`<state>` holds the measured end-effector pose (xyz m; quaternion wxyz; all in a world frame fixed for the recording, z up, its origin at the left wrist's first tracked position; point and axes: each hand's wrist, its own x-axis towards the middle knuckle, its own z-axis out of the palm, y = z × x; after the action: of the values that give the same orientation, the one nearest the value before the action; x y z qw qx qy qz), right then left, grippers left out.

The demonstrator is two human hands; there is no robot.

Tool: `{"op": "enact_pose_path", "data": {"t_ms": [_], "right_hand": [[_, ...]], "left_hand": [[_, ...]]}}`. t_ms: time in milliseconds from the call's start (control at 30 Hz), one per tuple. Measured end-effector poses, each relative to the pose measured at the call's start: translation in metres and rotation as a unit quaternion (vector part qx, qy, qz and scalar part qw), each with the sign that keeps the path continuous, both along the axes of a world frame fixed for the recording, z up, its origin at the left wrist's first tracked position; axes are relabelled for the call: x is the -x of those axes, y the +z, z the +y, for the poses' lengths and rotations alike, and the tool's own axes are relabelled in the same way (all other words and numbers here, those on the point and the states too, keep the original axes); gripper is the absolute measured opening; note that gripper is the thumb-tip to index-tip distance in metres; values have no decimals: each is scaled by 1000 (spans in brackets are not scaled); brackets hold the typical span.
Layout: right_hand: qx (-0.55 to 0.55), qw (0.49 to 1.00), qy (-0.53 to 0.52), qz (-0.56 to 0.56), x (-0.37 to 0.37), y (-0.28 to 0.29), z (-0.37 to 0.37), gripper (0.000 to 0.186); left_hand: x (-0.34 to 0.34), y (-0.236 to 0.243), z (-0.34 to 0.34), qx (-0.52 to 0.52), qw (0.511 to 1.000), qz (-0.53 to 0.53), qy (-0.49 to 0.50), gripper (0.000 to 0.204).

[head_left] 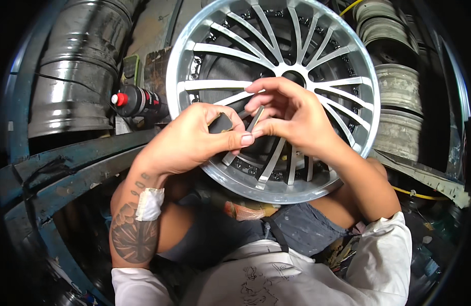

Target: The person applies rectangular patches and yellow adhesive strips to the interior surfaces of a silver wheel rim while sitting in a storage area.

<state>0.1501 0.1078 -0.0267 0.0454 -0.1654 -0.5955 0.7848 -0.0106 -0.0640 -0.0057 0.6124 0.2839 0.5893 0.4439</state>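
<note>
Just above a silver multi-spoke wheel rim (352, 53) with a dark inner barrel, my left hand (194, 135) is closed on a small dark piece, apparently sandpaper (220, 123). My right hand (291, 117) pinches a thin folded strip (256, 118) of similar material, dark with a pale edge, between thumb and fingers, its upper fingers curled loosely over the wheel. The two thumbs meet at the middle. The wheel's lower part lies over my bare thighs, partly behind both hands.
Steel wheel barrels (75, 97) are stacked at the left, more dull rims (398, 92) at the right. A black bottle with red cap (138, 104) stands beside the wheel. Blue metal framework (67, 153) runs along the left; a yellow hose (413, 195) is at the right.
</note>
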Motion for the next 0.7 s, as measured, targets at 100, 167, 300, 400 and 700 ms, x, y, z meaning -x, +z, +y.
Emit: {"op": "enact_pose_path", "data": {"t_ms": [100, 167, 300, 400, 700], "right_hand": [[54, 995, 57, -63, 0, -9, 15, 25], [119, 991, 36, -48, -2, -13, 13, 22], [80, 995, -53, 13, 4, -12, 3, 21], [11, 999, -19, 23, 3, -11, 5, 12], [-28, 999, -16, 12, 2, -2, -1, 14]], "left_hand": [[-9, 7, 6, -17, 992, 118, 49, 17], [-12, 7, 9, -32, 970, 237, 43, 16], [-16, 7, 11, -85, 919, 381, 60, 14], [-16, 5, 11, -97, 930, 341, 102, 15], [-19, 3, 18, -263, 852, 435, 126, 17]]}}
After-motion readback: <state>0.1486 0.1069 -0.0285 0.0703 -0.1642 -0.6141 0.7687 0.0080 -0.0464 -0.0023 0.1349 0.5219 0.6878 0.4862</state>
